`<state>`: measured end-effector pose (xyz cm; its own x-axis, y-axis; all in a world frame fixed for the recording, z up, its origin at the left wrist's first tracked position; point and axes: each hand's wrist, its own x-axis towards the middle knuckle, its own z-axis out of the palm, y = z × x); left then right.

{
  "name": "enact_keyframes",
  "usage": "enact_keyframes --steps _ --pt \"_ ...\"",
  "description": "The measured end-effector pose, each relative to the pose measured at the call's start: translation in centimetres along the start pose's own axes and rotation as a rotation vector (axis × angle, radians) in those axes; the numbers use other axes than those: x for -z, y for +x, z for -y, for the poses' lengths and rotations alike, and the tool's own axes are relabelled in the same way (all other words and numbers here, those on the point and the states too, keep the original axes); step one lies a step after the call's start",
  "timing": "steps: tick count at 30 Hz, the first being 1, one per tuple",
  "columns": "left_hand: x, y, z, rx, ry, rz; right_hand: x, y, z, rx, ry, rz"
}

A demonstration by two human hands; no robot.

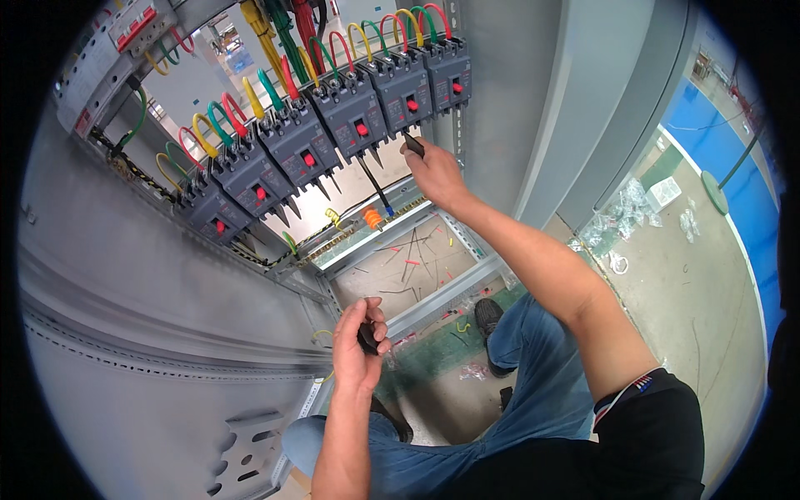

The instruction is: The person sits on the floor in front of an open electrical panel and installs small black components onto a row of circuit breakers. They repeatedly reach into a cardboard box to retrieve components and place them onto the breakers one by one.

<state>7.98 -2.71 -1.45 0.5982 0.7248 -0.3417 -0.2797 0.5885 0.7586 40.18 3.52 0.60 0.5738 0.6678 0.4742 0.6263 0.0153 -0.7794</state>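
Around the work, a grey cabinet (483, 75) closes in, its walls bending up on both sides. Inside it, six dark grey switches (348, 112) with red levers sit in a slanting row, and red, yellow and green wires loop from their tops. Thicker cables (260, 32) in the same colours come down behind the row. The right hand (437, 173) reaches up just below the fifth switch from the left, fingers clamped on a small black strip (414, 147) near its underside. Similar dark tabs (323, 189) hang under neighbouring switches, and a dark rod (372, 185) slants from beneath the fourth switch to a blue piece (390, 212) on the rail, beside an orange piece (372, 218). Lower down, the left hand (356, 340) curls its fingers around another dark piece (367, 338); its exact shape is hidden. A metal crossbar (446, 293) runs between the person's legs and the frame opening, where wire scraps (411, 265) are scattered on the floor. Off to the right lie crumpled clear bags (627, 208), a white box (663, 194) and a round green base (714, 192) bearing a pole.
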Motion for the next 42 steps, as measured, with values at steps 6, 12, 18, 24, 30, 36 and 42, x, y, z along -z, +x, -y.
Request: enact_keyframes --steps 6,12,18,24,30,36,42 --pt "-0.1 -0.3 0.1 0.006 0.022 0.001 -0.8 0.9 0.8 -0.040 -0.020 -0.026" --pt "-0.4 -0.3 0.2 0.015 0.009 0.011 -3.9 4.9 -2.3 -0.166 -0.139 -0.003" --pt "0.5 0.5 0.7 0.005 -0.040 -0.047 -4.0 4.9 -2.7 -0.174 -0.200 0.183" --pt "1.2 0.2 -0.1 -0.062 -0.112 -0.135 -1.2 -2.7 2.6 -0.071 -0.442 0.998" --pt "-0.1 0.8 0.0 -0.085 -0.173 -0.071 -0.8 -11.7 9.8 0.503 0.010 1.001" --pt "1.1 -0.1 -0.7 -0.101 -0.205 -0.059 -1.9 -11.9 9.4 0.192 0.406 1.153" --pt "0.5 -0.8 -1.3 -0.176 0.044 -0.125 -2.3 -10.7 6.9 -0.138 0.659 1.066"
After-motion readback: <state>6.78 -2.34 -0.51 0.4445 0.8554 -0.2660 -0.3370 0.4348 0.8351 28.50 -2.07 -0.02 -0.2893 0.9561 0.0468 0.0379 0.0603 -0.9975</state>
